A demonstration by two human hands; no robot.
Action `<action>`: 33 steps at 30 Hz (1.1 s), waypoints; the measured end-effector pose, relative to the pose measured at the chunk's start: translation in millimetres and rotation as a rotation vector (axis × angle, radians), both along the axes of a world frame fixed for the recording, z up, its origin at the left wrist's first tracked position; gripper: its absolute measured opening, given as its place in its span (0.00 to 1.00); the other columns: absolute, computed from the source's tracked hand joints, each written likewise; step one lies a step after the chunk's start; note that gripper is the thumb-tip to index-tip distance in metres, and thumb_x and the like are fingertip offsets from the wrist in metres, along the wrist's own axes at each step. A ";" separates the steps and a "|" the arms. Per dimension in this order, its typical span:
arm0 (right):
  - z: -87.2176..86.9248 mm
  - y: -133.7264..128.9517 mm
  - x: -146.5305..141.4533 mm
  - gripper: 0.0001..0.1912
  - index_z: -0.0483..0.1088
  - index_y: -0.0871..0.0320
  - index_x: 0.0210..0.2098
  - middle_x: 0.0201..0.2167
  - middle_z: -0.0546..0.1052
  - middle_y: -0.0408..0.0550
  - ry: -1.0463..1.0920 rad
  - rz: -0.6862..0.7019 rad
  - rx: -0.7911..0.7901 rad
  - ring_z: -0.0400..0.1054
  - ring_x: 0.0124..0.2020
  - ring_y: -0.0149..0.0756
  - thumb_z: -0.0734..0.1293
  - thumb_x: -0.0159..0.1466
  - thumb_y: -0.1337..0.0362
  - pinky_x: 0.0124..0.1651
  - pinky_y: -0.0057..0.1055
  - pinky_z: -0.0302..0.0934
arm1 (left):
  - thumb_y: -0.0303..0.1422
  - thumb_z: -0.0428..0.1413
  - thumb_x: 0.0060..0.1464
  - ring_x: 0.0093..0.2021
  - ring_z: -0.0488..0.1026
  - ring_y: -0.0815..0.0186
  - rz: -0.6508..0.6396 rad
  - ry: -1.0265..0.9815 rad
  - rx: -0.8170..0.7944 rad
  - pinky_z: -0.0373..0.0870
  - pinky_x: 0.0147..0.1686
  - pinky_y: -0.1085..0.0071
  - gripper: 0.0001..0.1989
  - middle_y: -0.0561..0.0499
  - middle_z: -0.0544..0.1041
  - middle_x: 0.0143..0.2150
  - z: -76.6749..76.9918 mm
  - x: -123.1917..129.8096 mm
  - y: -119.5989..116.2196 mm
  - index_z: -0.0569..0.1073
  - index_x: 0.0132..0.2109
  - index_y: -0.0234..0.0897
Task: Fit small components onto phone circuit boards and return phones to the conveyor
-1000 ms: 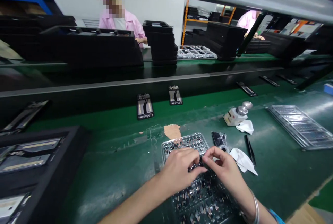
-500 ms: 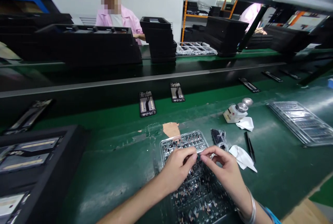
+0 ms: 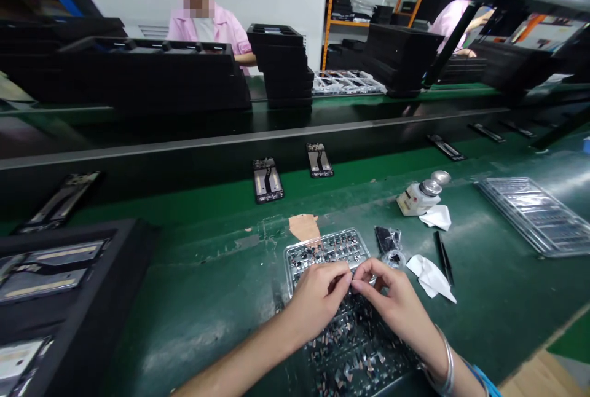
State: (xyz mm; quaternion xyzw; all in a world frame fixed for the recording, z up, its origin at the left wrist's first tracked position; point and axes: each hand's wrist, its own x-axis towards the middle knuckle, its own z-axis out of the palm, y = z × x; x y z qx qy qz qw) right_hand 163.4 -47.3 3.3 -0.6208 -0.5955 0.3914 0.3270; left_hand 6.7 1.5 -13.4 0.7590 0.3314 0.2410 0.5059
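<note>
Over a clear plastic tray (image 3: 362, 243) full of small metallic parts, my two hands meet fingertip to fingertip. My left hand (image 3: 322, 292) pinches with thumb and forefinger, and what lies between them is too small to make out. Facing it, my right hand (image 3: 387, 289) is also closed in a pinch, its fingertips nearly touching the left ones. Any piece there is hidden by the fingers. Loose small parts (image 3: 345, 372) lie scattered in the near half of the tray, under my wrists.
Right of the tray are a small plastic bag (image 3: 387, 239), white wipes (image 3: 431, 277), black tweezers (image 3: 444, 259), a dispenser bottle (image 3: 417, 199) and stacked clear trays (image 3: 530, 212). Phone bodies (image 3: 268, 180) lie along the green belt. A black foam tray (image 3: 124, 280) stands left. A co-worker (image 3: 230, 28) is opposite.
My right hand has moved slightly left, bringing its fingertips closer to my left hand's. The phone bodies on the belt have shifted a little to the right.
</note>
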 end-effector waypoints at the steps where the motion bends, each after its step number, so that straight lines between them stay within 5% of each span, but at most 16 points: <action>1: 0.2 -0.7 1.8 0.07 0.66 0.57 0.27 0.23 0.69 0.40 0.029 0.010 -0.017 0.62 0.24 0.30 0.63 0.60 0.62 0.28 0.25 0.55 | 0.31 0.43 0.59 0.25 0.54 0.72 0.000 -0.002 -0.011 0.48 0.26 0.75 0.15 0.58 0.56 0.22 0.7 -0.2 -0.3 0.55 0.24 0.36; 5: -4.5 -10.7 17.2 0.09 0.65 0.56 0.28 0.17 0.67 0.38 0.044 0.005 -0.111 0.62 0.21 0.31 0.62 0.61 0.59 0.26 0.26 0.55 | 0.33 0.42 0.60 0.24 0.53 0.72 0.072 -0.040 -0.102 0.48 0.26 0.74 0.14 0.58 0.56 0.22 5.8 -2.6 -0.3 0.56 0.26 0.37; 10: -25.3 -31.0 34.9 0.08 0.67 0.55 0.29 0.13 0.65 0.37 -0.466 -0.006 -0.148 0.61 0.17 0.32 0.60 0.62 0.60 0.23 0.27 0.49 | 0.34 0.40 0.60 0.23 0.54 0.72 0.096 -0.130 -0.179 0.48 0.25 0.74 0.12 0.59 0.56 0.21 7.4 -3.8 -0.1 0.56 0.28 0.38; 16: -33.6 -38.3 34.1 0.09 0.70 0.54 0.29 0.13 0.68 0.37 -0.738 -0.031 0.040 0.64 0.15 0.30 0.61 0.62 0.60 0.21 0.25 0.48 | 0.32 0.43 0.58 0.23 0.56 0.72 0.052 -0.095 -0.234 0.49 0.25 0.74 0.11 0.58 0.59 0.21 3.7 0.5 -2.6 0.60 0.28 0.37; 21: -35.9 -32.3 56.1 0.13 0.74 0.55 0.31 0.15 0.73 0.40 -0.982 -0.243 0.410 0.66 0.16 0.30 0.60 0.63 0.58 0.22 0.25 0.50 | 0.32 0.47 0.55 0.23 0.58 0.71 0.055 -0.106 -0.304 0.51 0.24 0.75 0.10 0.57 0.60 0.21 4.6 2.8 -1.3 0.63 0.27 0.35; 23: -40.8 -27.8 65.4 0.13 0.75 0.56 0.33 0.18 0.75 0.43 -1.140 -0.228 0.508 0.68 0.19 0.31 0.60 0.63 0.61 0.23 0.25 0.50 | 0.32 0.47 0.54 0.23 0.58 0.71 0.062 -0.123 -0.319 0.52 0.24 0.75 0.10 0.57 0.60 0.21 4.6 3.1 -0.9 0.64 0.26 0.35; 33: -51.9 -6.3 72.6 0.15 0.74 0.58 0.26 0.15 0.73 0.46 -1.282 -0.139 0.517 0.65 0.18 0.32 0.58 0.63 0.66 0.23 0.28 0.44 | 0.31 0.48 0.53 0.23 0.58 0.72 0.081 -0.161 -0.344 0.52 0.24 0.75 0.09 0.57 0.60 0.21 2.7 3.6 0.8 0.65 0.27 0.34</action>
